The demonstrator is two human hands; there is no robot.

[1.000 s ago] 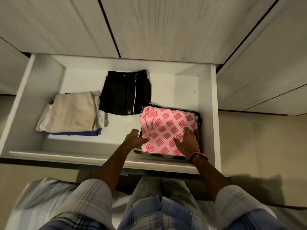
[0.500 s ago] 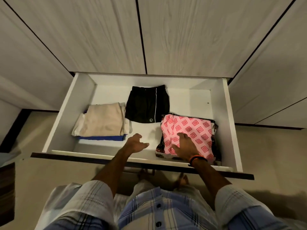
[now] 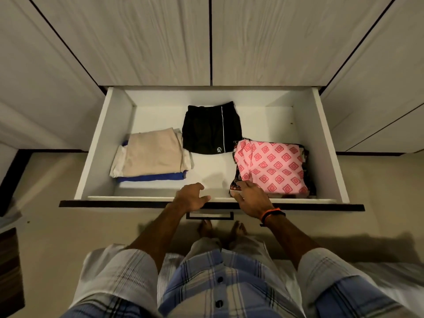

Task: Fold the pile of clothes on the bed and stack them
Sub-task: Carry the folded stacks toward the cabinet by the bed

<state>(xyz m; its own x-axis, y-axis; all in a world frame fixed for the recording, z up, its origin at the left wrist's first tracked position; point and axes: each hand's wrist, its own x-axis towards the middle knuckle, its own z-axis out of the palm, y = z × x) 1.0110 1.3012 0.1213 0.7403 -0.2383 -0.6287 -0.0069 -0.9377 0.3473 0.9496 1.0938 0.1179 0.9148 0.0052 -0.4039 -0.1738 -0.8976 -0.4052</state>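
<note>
The folded pink patterned cloth lies at the right front of an open white drawer, on top of a darker patterned garment whose edge shows at its left and front. Behind it and to the left, a folded black pair of shorts with a white stripe rests near the drawer's middle back. At the left side sits a stack: a beige folded garment over a white one, with a blue piece at the bottom.

The right hand reaches over the drawer's front edge, its fingers spread and relaxed, the tips touching the near left corner of the pink pile; its grip is wide and holds nothing. An orange and black band circles that wrist. The left hand hovers just above the front edge, fingers loosely bent, its grip also wide and empty.

A dark handle shows below the drawer front. Pale wood-grain cupboard doors rise behind. Bare feet stand on the floor beneath.
</note>
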